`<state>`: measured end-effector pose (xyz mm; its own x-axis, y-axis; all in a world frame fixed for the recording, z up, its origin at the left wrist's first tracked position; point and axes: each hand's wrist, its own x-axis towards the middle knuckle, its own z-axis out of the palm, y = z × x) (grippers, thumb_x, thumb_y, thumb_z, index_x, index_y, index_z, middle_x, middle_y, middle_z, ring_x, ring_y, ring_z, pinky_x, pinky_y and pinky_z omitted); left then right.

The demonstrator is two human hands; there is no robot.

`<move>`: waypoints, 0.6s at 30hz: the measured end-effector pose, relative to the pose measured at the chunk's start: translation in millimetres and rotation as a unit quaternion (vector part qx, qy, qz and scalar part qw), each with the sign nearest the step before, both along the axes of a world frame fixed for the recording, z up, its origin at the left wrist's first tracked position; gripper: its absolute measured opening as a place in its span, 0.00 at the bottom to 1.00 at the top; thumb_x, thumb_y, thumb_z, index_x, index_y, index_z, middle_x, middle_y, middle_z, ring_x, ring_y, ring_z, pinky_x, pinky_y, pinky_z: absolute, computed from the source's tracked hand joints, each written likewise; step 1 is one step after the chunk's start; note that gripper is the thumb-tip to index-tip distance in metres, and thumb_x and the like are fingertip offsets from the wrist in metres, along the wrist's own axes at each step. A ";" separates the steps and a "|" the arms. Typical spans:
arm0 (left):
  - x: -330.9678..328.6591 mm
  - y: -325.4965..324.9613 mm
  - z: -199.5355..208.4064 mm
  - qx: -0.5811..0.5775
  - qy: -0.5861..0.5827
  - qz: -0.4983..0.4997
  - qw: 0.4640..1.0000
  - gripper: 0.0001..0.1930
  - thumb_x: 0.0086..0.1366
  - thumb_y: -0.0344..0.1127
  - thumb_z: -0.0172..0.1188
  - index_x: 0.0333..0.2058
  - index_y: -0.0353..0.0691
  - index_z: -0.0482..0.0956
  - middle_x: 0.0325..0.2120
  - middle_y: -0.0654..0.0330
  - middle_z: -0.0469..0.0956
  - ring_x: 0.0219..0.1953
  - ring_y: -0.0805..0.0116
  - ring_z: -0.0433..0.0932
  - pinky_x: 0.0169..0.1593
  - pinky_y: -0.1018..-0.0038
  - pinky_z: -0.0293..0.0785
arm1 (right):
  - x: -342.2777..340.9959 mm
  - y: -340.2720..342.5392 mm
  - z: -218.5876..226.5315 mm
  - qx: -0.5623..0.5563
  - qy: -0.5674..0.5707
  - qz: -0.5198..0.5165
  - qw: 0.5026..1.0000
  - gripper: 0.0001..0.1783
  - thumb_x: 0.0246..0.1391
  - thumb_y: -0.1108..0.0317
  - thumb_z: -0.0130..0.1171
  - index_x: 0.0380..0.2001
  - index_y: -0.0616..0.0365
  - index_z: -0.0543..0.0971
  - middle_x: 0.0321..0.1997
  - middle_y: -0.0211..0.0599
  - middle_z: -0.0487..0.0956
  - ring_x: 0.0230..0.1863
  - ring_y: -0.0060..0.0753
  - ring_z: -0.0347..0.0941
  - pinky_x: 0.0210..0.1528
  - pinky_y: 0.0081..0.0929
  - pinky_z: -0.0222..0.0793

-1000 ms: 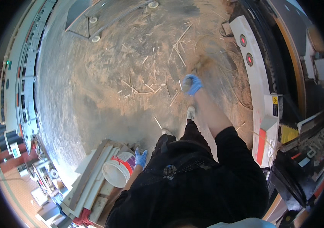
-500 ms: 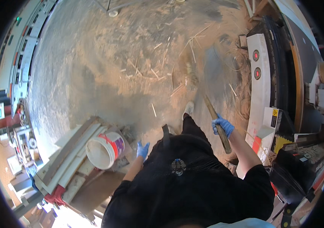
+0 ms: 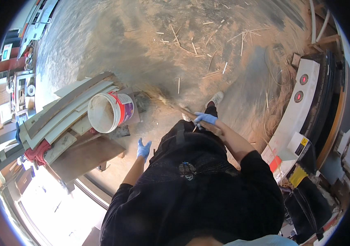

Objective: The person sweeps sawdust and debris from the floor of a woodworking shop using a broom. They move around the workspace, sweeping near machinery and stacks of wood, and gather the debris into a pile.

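Note:
My right hand (image 3: 206, 118), in a blue glove, is closed round the wooden handle of a broom (image 3: 184, 110) in front of my body. The broom slants to the left, and its straw-coloured bristles, blurred by motion, are near the floor beside the stacked boards. My left hand (image 3: 143, 148), also gloved in blue, hangs with its fingers spread and holds nothing. Nearest to it is a white plastic bucket (image 3: 101, 114) with a red and purple label, beside the boards.
Thin wood strips (image 3: 179, 85) and sawdust litter the floor (image 3: 121, 45). Stacked boards (image 3: 66, 110) with a red cloth (image 3: 38, 151) lie at left. A long white and black machine (image 3: 294, 104) with two red-lit round displays borders the right side.
My right hand has swung the broom leftward, its bristles passing from the strewn strips to beside the boards. My left hand stays empty. The view has turned and shifted.

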<state>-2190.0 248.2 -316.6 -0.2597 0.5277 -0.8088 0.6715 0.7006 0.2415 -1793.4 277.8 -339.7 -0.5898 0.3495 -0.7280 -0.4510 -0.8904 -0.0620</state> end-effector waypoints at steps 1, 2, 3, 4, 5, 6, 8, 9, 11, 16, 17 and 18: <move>-7.4 -10.4 -1.8 -0.005 0.005 0.016 1.000 0.40 0.52 0.48 0.59 0.59 0.43 0.49 0.57 0.46 0.56 0.59 0.53 0.56 0.58 0.67 0.55 | 17.2 -8.2 5.0 -0.017 0.024 -0.050 0.998 0.26 0.46 0.73 0.53 0.50 0.53 0.60 0.23 0.34 0.71 0.18 0.24 0.69 0.19 0.22 0.69; -15.4 -21.5 -7.6 -0.016 0.015 0.024 0.999 0.40 0.52 0.48 0.59 0.59 0.43 0.49 0.57 0.46 0.56 0.59 0.53 0.56 0.58 0.67 0.55 | 37.2 -14.0 14.2 -0.034 0.047 -0.100 0.993 0.26 0.47 0.73 0.53 0.50 0.51 0.59 0.23 0.34 0.71 0.18 0.24 0.69 0.19 0.22 0.70; -23.3 -33.8 -16.2 -0.028 0.025 0.031 0.999 0.40 0.52 0.48 0.59 0.59 0.42 0.49 0.56 0.46 0.56 0.59 0.53 0.57 0.58 0.66 0.55 | 59.0 -17.6 34.2 -0.054 0.034 -0.142 0.988 0.22 0.47 0.73 0.53 0.47 0.52 0.62 0.22 0.32 0.71 0.18 0.24 0.69 0.20 0.21 0.69; -25.3 -44.5 -21.5 -0.042 0.034 0.039 0.998 0.40 0.52 0.48 0.59 0.59 0.42 0.49 0.56 0.46 0.57 0.58 0.53 0.57 0.58 0.66 0.55 | 83.2 -22.0 50.2 -0.075 0.020 -0.182 0.980 0.18 0.47 0.73 0.53 0.43 0.53 0.64 0.22 0.31 0.71 0.18 0.24 0.70 0.21 0.21 0.69; -20.5 -44.0 -20.8 -0.045 0.042 0.022 0.998 0.40 0.52 0.48 0.60 0.59 0.42 0.49 0.56 0.46 0.57 0.58 0.53 0.57 0.58 0.66 0.55 | 111.5 -29.1 52.4 -0.071 -0.007 -0.218 0.973 0.15 0.47 0.73 0.53 0.40 0.53 0.67 0.23 0.30 0.72 0.18 0.23 0.70 0.21 0.21 0.69; -16.3 -44.9 -21.3 -0.044 0.037 0.036 0.998 0.40 0.52 0.48 0.59 0.59 0.42 0.50 0.56 0.46 0.57 0.58 0.53 0.57 0.58 0.66 0.55 | 139.4 -35.0 55.1 -0.068 -0.033 -0.252 0.965 0.11 0.47 0.74 0.53 0.37 0.53 0.69 0.24 0.30 0.73 0.18 0.23 0.70 0.21 0.21 0.69; -2.8 -35.0 -26.7 -0.030 0.030 0.065 0.997 0.40 0.52 0.48 0.59 0.59 0.42 0.50 0.56 0.46 0.57 0.58 0.53 0.58 0.57 0.67 0.56 | 196.6 -18.0 56.6 -0.100 -0.094 -0.319 0.938 0.07 0.46 0.73 0.54 0.32 0.53 0.72 0.24 0.29 0.74 0.18 0.22 0.69 0.20 0.22 0.69; 4.1 -28.6 -26.3 -0.009 0.008 0.069 0.998 0.40 0.52 0.49 0.59 0.58 0.40 0.50 0.56 0.47 0.57 0.58 0.53 0.57 0.57 0.67 0.56 | 221.2 -5.3 50.2 -0.092 -0.130 -0.312 0.937 0.08 0.47 0.72 0.54 0.33 0.51 0.71 0.21 0.30 0.73 0.17 0.23 0.69 0.19 0.21 0.68; 25.1 -5.4 -8.9 0.007 0.003 0.019 1.000 0.39 0.52 0.49 0.59 0.58 0.39 0.51 0.56 0.46 0.57 0.58 0.53 0.57 0.58 0.67 0.56 | 244.6 31.4 32.6 -0.025 -0.218 -0.257 0.941 0.10 0.46 0.70 0.55 0.34 0.51 0.70 0.18 0.32 0.71 0.16 0.25 0.68 0.17 0.22 0.66; 44.9 21.5 10.7 0.025 0.002 -0.040 0.999 0.40 0.52 0.48 0.59 0.58 0.38 0.51 0.57 0.46 0.56 0.59 0.53 0.56 0.58 0.67 0.55 | 212.4 67.7 -3.7 0.051 -0.478 -0.230 0.846 0.26 0.42 0.69 0.54 0.48 0.49 0.62 0.16 0.33 0.68 0.13 0.28 0.65 0.14 0.26 0.64; 39.5 15.1 3.8 0.025 -0.001 -0.017 1.000 0.40 0.52 0.48 0.59 0.58 0.38 0.51 0.57 0.45 0.56 0.59 0.53 0.56 0.58 0.67 0.55 | 205.6 49.4 10.8 0.048 -0.475 -0.221 0.851 0.31 0.42 0.68 0.54 0.52 0.48 0.58 0.17 0.33 0.68 0.13 0.29 0.64 0.14 0.28 0.64; 32.9 3.7 -9.8 0.023 -0.008 0.004 1.000 0.40 0.52 0.48 0.59 0.58 0.38 0.51 0.56 0.44 0.56 0.59 0.52 0.55 0.58 0.67 0.54 | 200.5 30.3 30.9 0.043 -0.476 -0.213 0.852 0.36 0.41 0.68 0.54 0.56 0.46 0.54 0.17 0.34 0.68 0.13 0.29 0.64 0.14 0.29 0.64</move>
<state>-2157.0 251.9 -326.4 -0.2508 0.5622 -0.7881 0.6614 0.6939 0.2845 -1592.9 308.1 -308.8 0.4468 0.4598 -0.7674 -0.4412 -0.6330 -0.6361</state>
